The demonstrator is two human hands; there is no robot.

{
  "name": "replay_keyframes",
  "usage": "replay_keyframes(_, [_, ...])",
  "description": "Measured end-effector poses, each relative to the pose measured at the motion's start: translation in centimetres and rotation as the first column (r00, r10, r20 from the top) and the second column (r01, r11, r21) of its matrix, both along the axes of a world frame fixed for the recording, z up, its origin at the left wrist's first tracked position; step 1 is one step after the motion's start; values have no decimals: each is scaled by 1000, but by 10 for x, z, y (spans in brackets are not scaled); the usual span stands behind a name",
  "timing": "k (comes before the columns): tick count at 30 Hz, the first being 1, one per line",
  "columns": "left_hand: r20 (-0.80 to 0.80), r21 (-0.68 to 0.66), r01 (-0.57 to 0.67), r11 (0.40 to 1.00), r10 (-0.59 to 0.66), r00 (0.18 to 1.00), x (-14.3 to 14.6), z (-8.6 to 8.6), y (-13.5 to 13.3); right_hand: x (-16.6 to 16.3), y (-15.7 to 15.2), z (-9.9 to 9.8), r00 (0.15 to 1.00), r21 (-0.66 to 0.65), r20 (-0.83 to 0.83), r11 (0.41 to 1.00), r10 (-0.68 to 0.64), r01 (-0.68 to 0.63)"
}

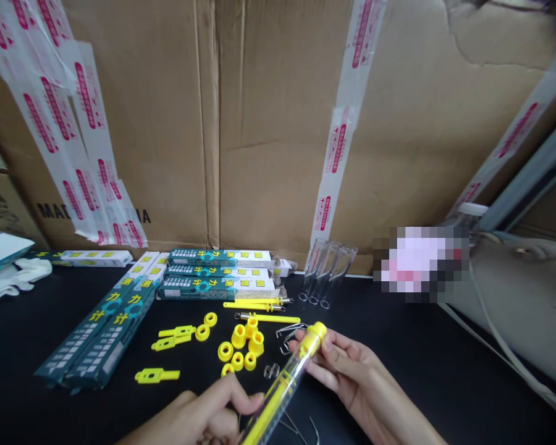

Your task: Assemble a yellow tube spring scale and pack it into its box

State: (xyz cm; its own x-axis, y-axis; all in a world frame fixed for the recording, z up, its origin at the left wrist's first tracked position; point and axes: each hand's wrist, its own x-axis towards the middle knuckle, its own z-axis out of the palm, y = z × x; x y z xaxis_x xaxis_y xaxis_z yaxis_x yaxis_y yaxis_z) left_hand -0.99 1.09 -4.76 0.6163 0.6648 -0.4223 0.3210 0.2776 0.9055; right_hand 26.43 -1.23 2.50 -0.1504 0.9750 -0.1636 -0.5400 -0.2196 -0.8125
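A clear tube spring scale (285, 383) with a yellow rod inside and a yellow cap (319, 330) on its far end slants up in front of me. My right hand (352, 364) has its fingers closed round the tube just below the cap. Curled against the lower part is my left hand (217, 405), its fingers closed at the tube; the near end runs out of the frame. Several yellow collars (256, 343) lie just beyond. Bent wire hooks (290, 334) are partly behind the right hand, and small coils (271, 371) sit close to the tube.
Several printed boxes (217, 287) lie at the back and left. Three clear tubes (325, 278) stand against the big cardboard carton (269, 154). Yellow rods with springs (254, 305) and flat yellow pieces (156, 375) rest on the black table. A white glove (18, 278) lies far left.
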Motion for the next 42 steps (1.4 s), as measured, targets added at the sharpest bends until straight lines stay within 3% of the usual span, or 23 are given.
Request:
replay_keyframes(7, [-52,-109,83,991,-89,995,8,-12,19,-1,2,1,999,-39,-43,999,-26,24])
replay_keyframes(11, [-40,-104,47,993,-52,998,6,1,10,-2,2,3,995,-53,-82,997,-51,47])
replay_keyframes(20, [-26,30,-71,997,72,997,11,40,-13,-3,-7,4,996,14,83,999,-38,37])
replay_keyframes(30, [-14,62,-41,997,42,999,8,47,-14,-6,-7,9,995,25,81,999,-49,47])
replay_keyframes(38, [-57,180,17,984,-7,998,5,42,-16,-4,-1,5,995,-53,-53,995,-82,80])
replay_keyframes(42, [41,25,-44,999,43,998,9,54,-16,-3,1,6,994,-36,-70,996,-78,76])
